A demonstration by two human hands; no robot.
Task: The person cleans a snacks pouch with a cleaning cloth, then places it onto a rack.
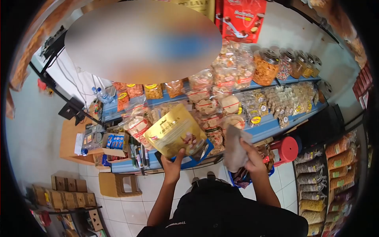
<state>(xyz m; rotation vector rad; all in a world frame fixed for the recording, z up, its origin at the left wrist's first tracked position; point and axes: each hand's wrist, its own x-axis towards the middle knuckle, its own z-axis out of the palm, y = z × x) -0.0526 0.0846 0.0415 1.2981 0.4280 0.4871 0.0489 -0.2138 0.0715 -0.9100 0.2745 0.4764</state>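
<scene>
My left hand (172,168) is closed on the lower edge of a gold snack pouch (171,128), thumb on its front. A blue pouch (204,155) shows behind its lower right side and appears to be held with it. My right hand (255,158) grips a greyish cloth (235,149), which hangs a short way right of the pouches. Beyond both hands, clear bags of crackers (231,103) stand on a blue shelf (260,134). Below the right hand, a blue basket (241,184) with dark packets is partly hidden.
Lidded snack jars (265,67) line the upper shelf. Markers (139,156) and an open carton (127,147) sit at the left end. A red stool (287,150) stands right of the basket, a brown crate (112,185) on the floor left. Hanging packets (310,177) fill a right-hand rack.
</scene>
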